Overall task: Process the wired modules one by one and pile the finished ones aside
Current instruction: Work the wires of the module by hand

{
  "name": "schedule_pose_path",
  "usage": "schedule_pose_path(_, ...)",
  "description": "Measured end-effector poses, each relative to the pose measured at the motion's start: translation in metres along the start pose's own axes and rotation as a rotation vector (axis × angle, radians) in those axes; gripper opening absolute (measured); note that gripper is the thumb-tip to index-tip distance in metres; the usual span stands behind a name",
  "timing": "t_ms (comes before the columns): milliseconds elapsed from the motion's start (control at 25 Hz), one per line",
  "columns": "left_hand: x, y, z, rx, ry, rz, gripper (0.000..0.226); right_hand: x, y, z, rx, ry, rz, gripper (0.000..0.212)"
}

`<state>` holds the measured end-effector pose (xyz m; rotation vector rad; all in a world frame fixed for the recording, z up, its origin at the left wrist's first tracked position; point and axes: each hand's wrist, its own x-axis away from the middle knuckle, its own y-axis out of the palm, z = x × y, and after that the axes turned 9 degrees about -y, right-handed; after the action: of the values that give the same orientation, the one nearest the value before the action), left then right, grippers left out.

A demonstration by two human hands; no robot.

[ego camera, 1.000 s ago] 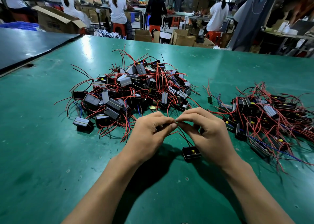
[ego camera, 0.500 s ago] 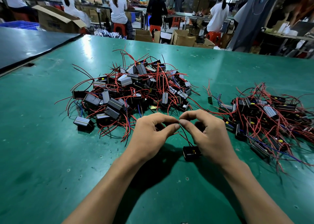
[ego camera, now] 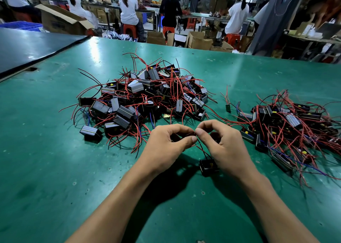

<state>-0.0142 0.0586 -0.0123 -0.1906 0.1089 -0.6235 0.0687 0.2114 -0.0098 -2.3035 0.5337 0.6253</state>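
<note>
Head view: green table [ego camera: 55, 169], big heap [ego camera: 147, 99] of black wired modules with red leads centre-far, smaller heap [ego camera: 287, 124] spread flatter at right. One module [ego camera: 208, 166], a black box with a yellow spot on top, sits near, just under the right hand [ego camera: 225, 146]; can't tell if it touches the table. Its thin leads [ego camera: 202, 149] run up to the fingertips. Left hand [ego camera: 166, 146] and right hand meet tip to tip, fingers curled, both pinching the leads.

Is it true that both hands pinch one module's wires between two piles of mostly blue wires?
No: the head view shows them mostly red in the left pile and right pile. Otherwise yes: left hand and right hand pinch wires of the black module.
</note>
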Motion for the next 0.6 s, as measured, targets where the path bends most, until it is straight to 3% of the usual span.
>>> schedule_pose_path(320, 0.0033, 0.0006, 0.0021, -0.084, 0.082, 0.095, 0.007, 0.0005, -0.0005, -0.0024, 0.031, -0.005, -0.010, 0.010)
schedule_pose_path(600, 0.0032, 0.0014, 0.0007, -0.085, 0.107, 0.067, 0.007, -0.0009, -0.0009, -0.0063, 0.029, 0.029, 0.004, 0.016)
